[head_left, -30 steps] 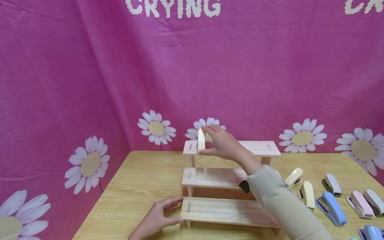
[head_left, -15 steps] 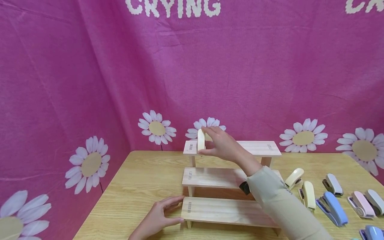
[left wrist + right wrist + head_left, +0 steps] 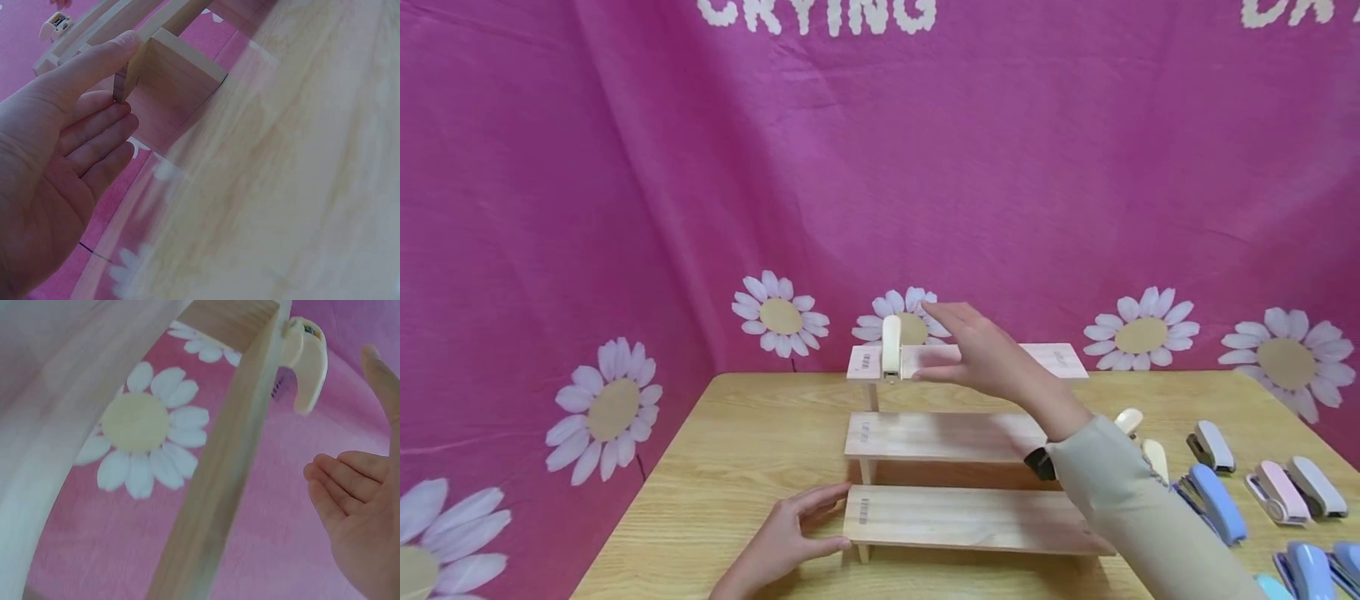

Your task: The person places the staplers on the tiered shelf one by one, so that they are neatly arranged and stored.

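Note:
A cream stapler (image 3: 891,346) stands near the left end of the top step of a three-tier wooden display shelf (image 3: 955,517). Just to its right, my right hand (image 3: 988,354) has its fingers and thumb spread, with a gap between them and the stapler. The right wrist view shows the same stapler (image 3: 306,362) at the board's end and the right hand (image 3: 362,506) empty. My left hand (image 3: 790,533) holds the left end of the lowest step. In the left wrist view, the left hand (image 3: 69,137) has its thumb and fingers at the board's corner.
Right of the shelf on the wooden table (image 3: 737,450) lie several more staplers, among them a blue one (image 3: 1217,504), a pink one (image 3: 1279,493) and a grey one (image 3: 1318,486). Two cream ones are partly hidden by the right sleeve (image 3: 1138,500). A pink flowered cloth (image 3: 1000,167) hangs behind.
My right hand has let go of the cream stapler and drawn back to the right, leaving it on the top step. The left hand stays at the lowest step; the head view shifted slightly.

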Tool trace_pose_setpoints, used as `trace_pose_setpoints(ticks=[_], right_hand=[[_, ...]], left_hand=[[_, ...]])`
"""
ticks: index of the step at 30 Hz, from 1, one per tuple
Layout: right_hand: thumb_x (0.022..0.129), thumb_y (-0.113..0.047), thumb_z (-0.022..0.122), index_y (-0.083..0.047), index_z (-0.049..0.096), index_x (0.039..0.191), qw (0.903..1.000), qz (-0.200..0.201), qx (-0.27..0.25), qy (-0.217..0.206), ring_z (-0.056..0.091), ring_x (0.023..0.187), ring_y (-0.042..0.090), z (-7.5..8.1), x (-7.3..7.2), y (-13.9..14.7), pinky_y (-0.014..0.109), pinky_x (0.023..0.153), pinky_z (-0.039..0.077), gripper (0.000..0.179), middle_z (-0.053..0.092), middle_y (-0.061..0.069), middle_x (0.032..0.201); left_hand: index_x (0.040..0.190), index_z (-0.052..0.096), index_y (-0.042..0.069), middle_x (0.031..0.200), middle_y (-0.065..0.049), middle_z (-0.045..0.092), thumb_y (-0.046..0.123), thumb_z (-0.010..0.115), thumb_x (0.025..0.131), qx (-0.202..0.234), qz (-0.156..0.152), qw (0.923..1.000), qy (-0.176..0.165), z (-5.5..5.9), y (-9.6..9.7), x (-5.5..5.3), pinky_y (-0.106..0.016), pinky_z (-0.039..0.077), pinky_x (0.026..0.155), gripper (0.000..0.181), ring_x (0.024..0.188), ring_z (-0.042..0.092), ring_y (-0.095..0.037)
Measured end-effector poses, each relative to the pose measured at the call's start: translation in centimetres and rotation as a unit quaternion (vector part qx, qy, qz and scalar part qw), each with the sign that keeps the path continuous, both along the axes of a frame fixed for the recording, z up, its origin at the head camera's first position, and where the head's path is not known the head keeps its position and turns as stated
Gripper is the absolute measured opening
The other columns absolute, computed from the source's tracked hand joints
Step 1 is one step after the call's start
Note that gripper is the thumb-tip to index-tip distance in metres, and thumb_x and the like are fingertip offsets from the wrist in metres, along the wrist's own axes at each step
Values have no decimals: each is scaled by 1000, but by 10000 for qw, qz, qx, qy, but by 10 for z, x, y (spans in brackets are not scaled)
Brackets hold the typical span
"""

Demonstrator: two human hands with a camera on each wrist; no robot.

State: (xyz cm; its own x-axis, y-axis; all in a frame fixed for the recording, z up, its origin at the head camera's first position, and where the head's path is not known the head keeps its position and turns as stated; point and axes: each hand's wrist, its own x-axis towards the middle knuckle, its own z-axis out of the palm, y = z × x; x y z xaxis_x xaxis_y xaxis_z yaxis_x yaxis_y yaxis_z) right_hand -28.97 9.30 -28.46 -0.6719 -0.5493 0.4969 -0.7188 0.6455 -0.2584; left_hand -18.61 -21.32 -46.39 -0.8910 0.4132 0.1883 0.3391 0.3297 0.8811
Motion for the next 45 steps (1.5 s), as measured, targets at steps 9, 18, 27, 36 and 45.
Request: trace_pose_setpoints(ticks=[9, 18, 27, 36, 45], right_hand=[[79, -40, 81, -6, 37, 150, 9991, -360, -27, -213, 43, 136, 37, -1, 23, 56, 61, 111, 43, 90, 46, 19, 148], [71, -24, 88, -3, 44, 145, 9976, -476, -7, 506, 51, 126, 36, -9, 50, 113, 62, 102, 48, 89, 55, 19, 137], [63, -28, 91, -10, 48, 143, 9937, -877, 280, 640, 52, 122, 34, -29, 84, 171, 56, 97, 53, 93, 56, 15, 136], [55, -27, 94, -13, 50, 143, 9942, -585, 420, 797, 35, 128, -12, -57, 121, 220, -11, 102, 17, 99, 60, 7, 128], [55, -29, 93, -11, 55, 137, 9977, -368, 421, 370, 29, 135, -17, -84, 159, 255, -6, 112, 15, 93, 53, -17, 138]], left_hand=[[138, 55, 4, 139, -21, 56, 30, 78, 82, -130, 53, 9999, 33, 4, 1, 1, -40, 51, 107, 66, 125, 56, -39], [138, 54, 3, 141, -22, 55, 29, 79, 82, -80, -16, 10000, -30, 5, 4, -1, -39, 49, 108, 66, 129, 53, -40], [140, 52, 4, 143, -22, 52, 29, 78, 83, -33, -96, 9998, -161, 8, 9, -1, -38, 50, 108, 67, 130, 52, -39], [137, 55, 5, 140, -20, 56, 29, 79, 82, -272, 184, 9995, 43, 10, 4, 5, -27, 52, 106, 65, 127, 56, -18], [136, 57, 5, 139, -20, 57, 25, 81, 80, -128, 237, 9996, -21, 7, 9, 4, -15, 50, 103, 64, 126, 56, -11]])
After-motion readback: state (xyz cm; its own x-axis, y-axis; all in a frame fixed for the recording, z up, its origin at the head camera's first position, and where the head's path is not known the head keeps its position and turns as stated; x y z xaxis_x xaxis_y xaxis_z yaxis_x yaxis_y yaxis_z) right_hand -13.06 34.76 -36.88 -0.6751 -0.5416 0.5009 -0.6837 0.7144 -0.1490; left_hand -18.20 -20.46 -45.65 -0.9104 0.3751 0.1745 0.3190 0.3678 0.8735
